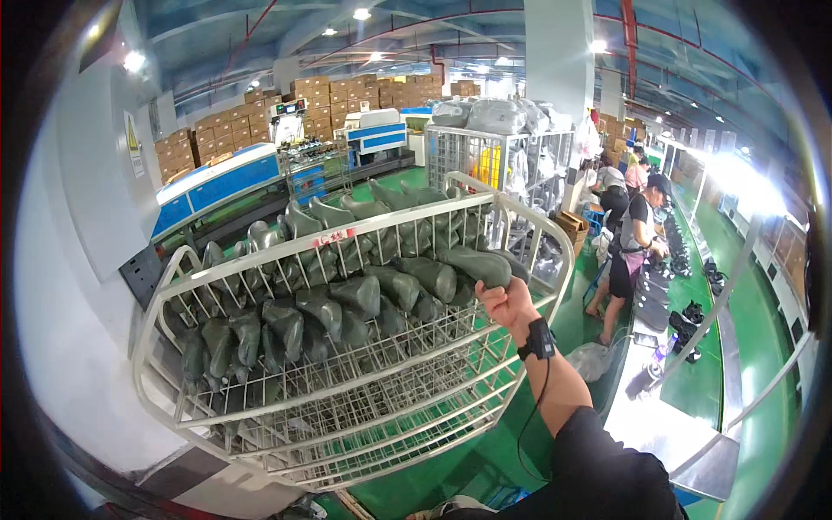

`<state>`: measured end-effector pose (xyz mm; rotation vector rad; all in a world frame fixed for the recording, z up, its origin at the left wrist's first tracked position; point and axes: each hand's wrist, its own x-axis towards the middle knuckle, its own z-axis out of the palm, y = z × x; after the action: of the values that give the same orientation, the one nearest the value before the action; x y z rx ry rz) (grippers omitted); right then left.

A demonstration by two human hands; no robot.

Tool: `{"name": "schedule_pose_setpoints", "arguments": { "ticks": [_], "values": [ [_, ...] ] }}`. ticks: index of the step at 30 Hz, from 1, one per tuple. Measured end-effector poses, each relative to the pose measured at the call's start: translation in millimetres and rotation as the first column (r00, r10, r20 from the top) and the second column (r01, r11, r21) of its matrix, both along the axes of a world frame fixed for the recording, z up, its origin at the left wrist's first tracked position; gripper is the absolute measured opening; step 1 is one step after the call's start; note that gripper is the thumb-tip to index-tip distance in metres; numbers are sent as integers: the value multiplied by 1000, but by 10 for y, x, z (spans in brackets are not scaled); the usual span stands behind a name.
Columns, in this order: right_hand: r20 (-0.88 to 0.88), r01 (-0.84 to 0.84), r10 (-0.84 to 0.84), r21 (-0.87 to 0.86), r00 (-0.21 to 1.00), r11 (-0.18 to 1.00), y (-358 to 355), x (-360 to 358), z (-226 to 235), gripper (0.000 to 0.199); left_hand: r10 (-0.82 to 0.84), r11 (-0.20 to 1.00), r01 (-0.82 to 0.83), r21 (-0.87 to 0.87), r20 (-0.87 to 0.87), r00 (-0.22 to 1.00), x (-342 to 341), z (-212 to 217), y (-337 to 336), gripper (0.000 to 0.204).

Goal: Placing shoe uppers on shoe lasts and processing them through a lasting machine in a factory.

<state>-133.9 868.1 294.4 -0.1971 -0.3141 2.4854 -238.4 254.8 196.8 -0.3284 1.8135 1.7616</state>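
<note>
My right hand (508, 303) is at the right end of a cream wire rack (416, 384), its fingers closed around the end of a dark grey-green shoe last (472, 263). A black strap with a small box (539, 340) is on that wrist, and a thin cable hangs from it. The held last lies tilted against the rack's bars, beside a row of similar shoe lasts (322, 310) sloping towards me. Behind the upper rail, more lasts (303, 221) stand in another row. My left hand is out of view.
A pale wall (95, 347) borders the rack's left. At right a long workbench (672, 433) holds shoe parts, and a person (641, 234) works beside it. Behind the rack stand a cage cart (494, 156) with plastic bags, blue-and-white machines (217, 186) and stacked cartons (334, 95).
</note>
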Motion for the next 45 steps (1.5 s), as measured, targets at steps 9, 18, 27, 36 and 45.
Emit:
{"name": "schedule_pose_setpoints", "arguments": {
  "ticks": [9, 18, 27, 36, 45],
  "values": [
    [197, 333, -420, 359, 886, 872, -245, -636, -404, 17, 473, 881, -473, -25, 12, 881, 819, -293, -1234, 34],
    [673, -643, 99, 639, 733, 422, -3558, -1432, -765, 44, 813, 408, -777, -480, -195, 548, 4013, -817, -2485, 31],
    [780, -847, 529, 494, 333, -195, -6227, -1235, -1154, 39, 866, -9, -292, -956, -153, 475, 5082, -2250, -2973, 41],
    [831, -485, 522, 543, 193, -686, -7383, -778, -1359, 39, 887, -155, -441, -884, -321, 332, 5953, -1913, -1440, 33],
    [829, 301, 551, 503, 98, -810, -7917, -379, -1132, 39, 947, -270, -159, -950, -232, -222, 6634, -1188, 1948, 35]
  ]
}}
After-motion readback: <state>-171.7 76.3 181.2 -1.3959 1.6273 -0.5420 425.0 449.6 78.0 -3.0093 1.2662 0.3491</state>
